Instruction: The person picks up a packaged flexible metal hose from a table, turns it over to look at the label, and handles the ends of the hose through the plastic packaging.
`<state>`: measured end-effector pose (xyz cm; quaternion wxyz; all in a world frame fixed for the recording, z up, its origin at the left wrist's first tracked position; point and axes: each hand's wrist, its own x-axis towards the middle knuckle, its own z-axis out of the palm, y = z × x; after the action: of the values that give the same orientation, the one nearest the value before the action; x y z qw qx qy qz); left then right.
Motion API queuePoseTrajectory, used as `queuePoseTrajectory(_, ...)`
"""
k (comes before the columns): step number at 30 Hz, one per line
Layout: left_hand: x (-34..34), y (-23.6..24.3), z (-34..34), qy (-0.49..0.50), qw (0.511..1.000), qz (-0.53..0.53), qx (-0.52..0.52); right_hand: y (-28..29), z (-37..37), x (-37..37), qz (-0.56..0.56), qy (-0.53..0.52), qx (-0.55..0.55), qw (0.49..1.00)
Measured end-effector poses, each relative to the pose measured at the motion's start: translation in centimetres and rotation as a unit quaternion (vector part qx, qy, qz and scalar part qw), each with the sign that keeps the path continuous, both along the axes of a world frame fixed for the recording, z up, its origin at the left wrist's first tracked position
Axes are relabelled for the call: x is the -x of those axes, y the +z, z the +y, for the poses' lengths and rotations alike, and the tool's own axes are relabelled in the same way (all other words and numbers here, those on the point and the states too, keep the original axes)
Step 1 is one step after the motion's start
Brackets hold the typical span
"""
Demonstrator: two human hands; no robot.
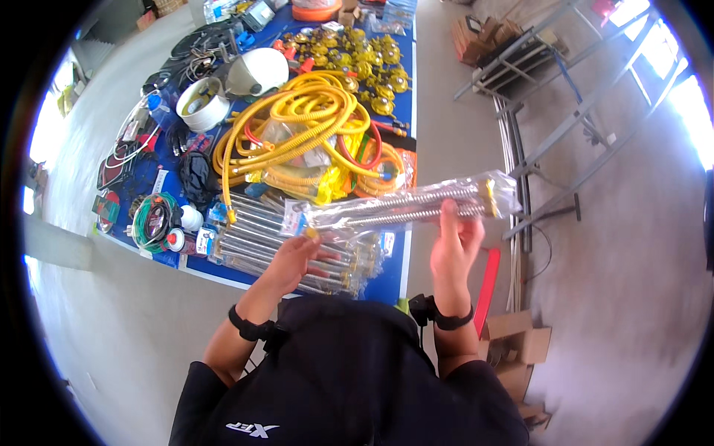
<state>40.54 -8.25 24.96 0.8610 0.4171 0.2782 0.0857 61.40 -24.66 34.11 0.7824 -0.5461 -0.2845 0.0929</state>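
A clear plastic bag (401,204) holding two corrugated metal hoses with brass-coloured ends is raised above the front of the table, slightly tilted. My left hand (297,260) grips it by its left end, near a white label. My right hand (455,245) is closed on its right part, thumb or finger over the lower hose. Several similar bagged metal hoses (260,256) lie on the blue table (387,286) beneath and left of the raised bag, partly hidden by my left hand. Coiled yellow hoses (297,119) and a red hose lie just behind.
Yellow regulators (375,63) cover the back right of the table. Cables (149,223), a white spool (201,111) and a white helmet-like object (264,70) crowd the left. A metal frame (565,141), long pipes and open cardboard boxes (513,334) stand at the right.
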Motion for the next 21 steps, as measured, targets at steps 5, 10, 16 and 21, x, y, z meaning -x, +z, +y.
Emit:
queuePoseTrajectory(5,2.4,-2.0,0.3,-0.071,0.983,0.07,-0.155,2.7,0.4,0.7,-0.316,-0.069,0.104,0.941)
queuePoseTrajectory(10,2.2,-2.7,0.1,-0.013,0.983,0.023,-0.184,4.9,0.2,1.8,-0.27,-0.098,0.13,0.949)
queuePoseTrajectory(16,0.2,-1.0,0.2,0.016,0.921,0.023,-0.389,5.2,1.0,1.2,-0.135,-0.052,0.064,0.987)
queuePoseTrajectory(21,-0.3,-0.5,-0.3,0.005,0.969,-0.06,-0.24,6.2,0.6,0.0,-0.027,-0.006,0.006,1.0)
